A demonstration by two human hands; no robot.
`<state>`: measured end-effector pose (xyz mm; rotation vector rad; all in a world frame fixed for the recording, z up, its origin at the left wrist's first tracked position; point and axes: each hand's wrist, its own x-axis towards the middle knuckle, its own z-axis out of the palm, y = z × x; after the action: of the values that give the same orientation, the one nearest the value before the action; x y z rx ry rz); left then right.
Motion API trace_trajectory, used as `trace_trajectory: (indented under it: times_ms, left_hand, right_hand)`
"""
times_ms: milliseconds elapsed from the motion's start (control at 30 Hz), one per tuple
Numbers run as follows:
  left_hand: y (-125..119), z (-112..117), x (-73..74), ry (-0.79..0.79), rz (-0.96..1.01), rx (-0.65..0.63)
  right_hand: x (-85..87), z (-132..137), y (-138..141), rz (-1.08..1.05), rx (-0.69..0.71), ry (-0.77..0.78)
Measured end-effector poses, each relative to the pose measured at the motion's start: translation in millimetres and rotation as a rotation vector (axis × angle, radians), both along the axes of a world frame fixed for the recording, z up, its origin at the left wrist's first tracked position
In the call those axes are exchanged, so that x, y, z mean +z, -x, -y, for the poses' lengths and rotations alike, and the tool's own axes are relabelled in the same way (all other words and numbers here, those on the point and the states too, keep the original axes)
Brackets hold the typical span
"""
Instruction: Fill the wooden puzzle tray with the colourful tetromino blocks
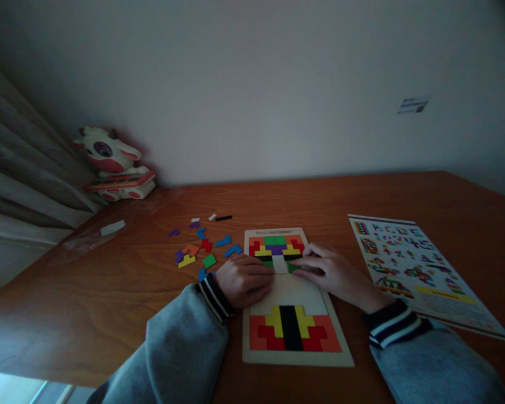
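A wooden puzzle board (339,350) lies on the table in front of me, with coloured blocks fitted at its far end and near end and a bare strip across the middle. My left hand (244,279) rests on the board's left edge, fingers curled inward. My right hand (330,271) lies on the board's right side, its fingers stretched and pressed onto a dark block (292,257) in the far group. Loose coloured puzzle pieces (202,247) lie scattered left of the board.
A printed pattern sheet (412,269) lies to the right of the board. A cow-shaped toy (111,163) stands at the back left corner beside a curtain. A clear plastic bag (96,233) lies at the left. The wall is close behind the table.
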<state>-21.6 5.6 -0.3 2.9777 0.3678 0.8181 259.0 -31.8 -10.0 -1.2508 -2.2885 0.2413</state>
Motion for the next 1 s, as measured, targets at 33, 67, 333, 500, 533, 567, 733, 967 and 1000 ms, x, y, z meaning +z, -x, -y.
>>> trace_trajectory:
  times_ms: [33, 67, 333, 500, 533, 567, 733, 967, 1000]
  left_hand:
    - [-0.1, 0.0, 0.0, -0.001, 0.006, -0.004]
    - [-0.2, 0.0, 0.0, -0.002, 0.012, -0.005]
    - [-0.7, -0.4, -0.8, 0.009, 0.016, -0.019]
    - [0.1, -1.7, -0.7, 0.014, 0.009, -0.008]
    - [0.3, -1.7, -1.0, 0.016, 0.008, -0.004]
    - [0.5, -1.5, -1.4, 0.019, 0.008, 0.001]
    - [1.0, -1.0, -3.7, 0.017, 0.006, 0.003]
    - [17.6, -19.3, -2.5, -0.058, 0.088, 0.144]
    - [21.6, -22.6, -2.7, -0.064, 0.098, 0.190]
  right_hand:
    - [-1.4, -0.3, 0.9, 0.002, 0.001, -0.010]
    - [-2.9, -0.4, 1.7, 0.004, 0.001, -0.018]
    - [-6.6, 0.6, 4.9, 0.021, 0.020, -0.038]
    - [-4.5, 1.8, 6.0, 0.038, 0.033, -0.027]
    - [-4.4, 2.0, 6.4, 0.037, 0.033, -0.028]
    - [-4.3, 2.1, 7.0, 0.038, 0.030, -0.030]
    - [-4.5, 3.1, 10.8, 0.010, 0.013, -0.001]
    - [-4.5, -1.3, -1.1, -0.256, -0.112, 0.068]
    - [-5.4, -2.6, -4.3, -0.279, -0.147, 0.054]
